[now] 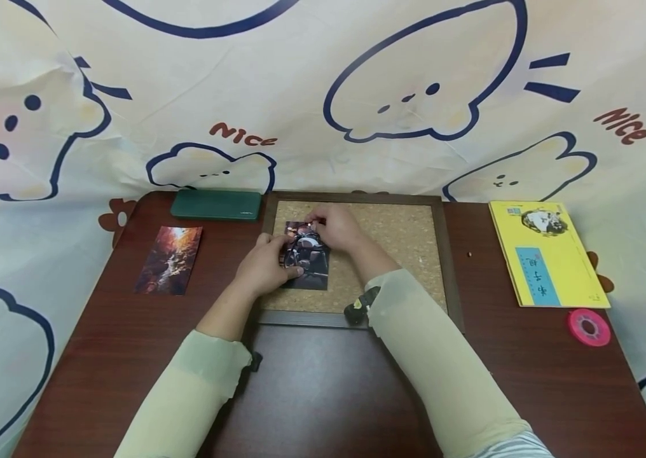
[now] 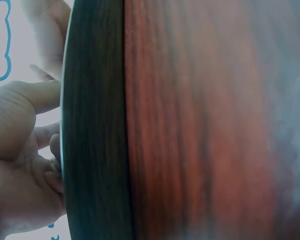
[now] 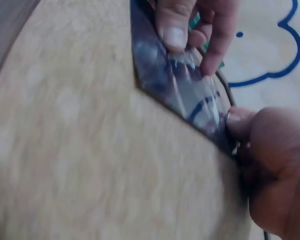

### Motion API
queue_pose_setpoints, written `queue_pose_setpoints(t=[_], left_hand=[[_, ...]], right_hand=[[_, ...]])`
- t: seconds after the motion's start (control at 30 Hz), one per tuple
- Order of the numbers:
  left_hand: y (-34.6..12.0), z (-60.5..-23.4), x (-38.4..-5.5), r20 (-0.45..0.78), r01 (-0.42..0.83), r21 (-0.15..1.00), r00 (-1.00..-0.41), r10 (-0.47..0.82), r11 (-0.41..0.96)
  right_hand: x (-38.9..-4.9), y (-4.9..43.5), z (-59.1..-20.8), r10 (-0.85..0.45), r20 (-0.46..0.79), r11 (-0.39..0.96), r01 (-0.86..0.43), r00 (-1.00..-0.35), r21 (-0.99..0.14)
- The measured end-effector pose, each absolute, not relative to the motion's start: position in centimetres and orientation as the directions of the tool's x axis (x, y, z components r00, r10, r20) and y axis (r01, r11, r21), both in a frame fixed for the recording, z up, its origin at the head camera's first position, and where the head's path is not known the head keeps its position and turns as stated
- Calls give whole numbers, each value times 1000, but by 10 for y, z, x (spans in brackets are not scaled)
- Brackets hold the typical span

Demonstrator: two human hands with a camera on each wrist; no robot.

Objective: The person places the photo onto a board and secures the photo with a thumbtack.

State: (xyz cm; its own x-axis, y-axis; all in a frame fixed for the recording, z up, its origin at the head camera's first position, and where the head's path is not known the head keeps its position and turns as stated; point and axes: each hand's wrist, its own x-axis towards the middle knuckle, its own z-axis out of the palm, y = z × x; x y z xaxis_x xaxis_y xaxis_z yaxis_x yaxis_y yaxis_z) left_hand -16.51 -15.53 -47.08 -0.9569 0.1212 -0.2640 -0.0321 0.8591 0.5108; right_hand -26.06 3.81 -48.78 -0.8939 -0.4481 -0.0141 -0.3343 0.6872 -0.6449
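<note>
Head view: a left hand (image 1: 266,264) rests along the left edge of a dark picture (image 1: 315,259), thumb on its face and forefinger set apart at the edge, pressing rather than gripping, as far as we can tell. The right hand (image 1: 337,227) bunches thumb and fingers at the picture's far right corner; they appear to pinch it, though blur hides whether anything small sits between them. We judge that the left hand steadies the sheet so the right can manage the corner. The picture lies on the left part of a brown-framed cork board (image 1: 409,235). Beyond the frame, a second picture (image 1: 170,261) lies to the left, a green case (image 1: 216,205) at the far left; a yellow book (image 1: 549,238) and a pink ring (image 1: 575,326) sit to the right, presumably set aside within reach. Beneath everything we see a reddish-brown table (image 1: 311,381), backed by a pale curtain (image 1: 277,76) with blue-outlined cartoon figures.
</note>
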Motion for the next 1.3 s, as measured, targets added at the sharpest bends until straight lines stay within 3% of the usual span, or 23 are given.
queue_pose_setpoints(t=[0.2,0.4,1.3], left_hand=[[-156,-469,-164,-267,-42,516,-957,114,855],[-154,-470,-164,-272,-41,513,-955,117,857],[-156,-470,-164,-263,-22,531,-954,140,847]], right_hand=[[-260,53,-492,-492,8,591,-340,-871,-731],[-261,59,-492,-504,-13,584,-329,-864,-742],[-258,50,-483,-526,-103,700,-361,-844,-616]])
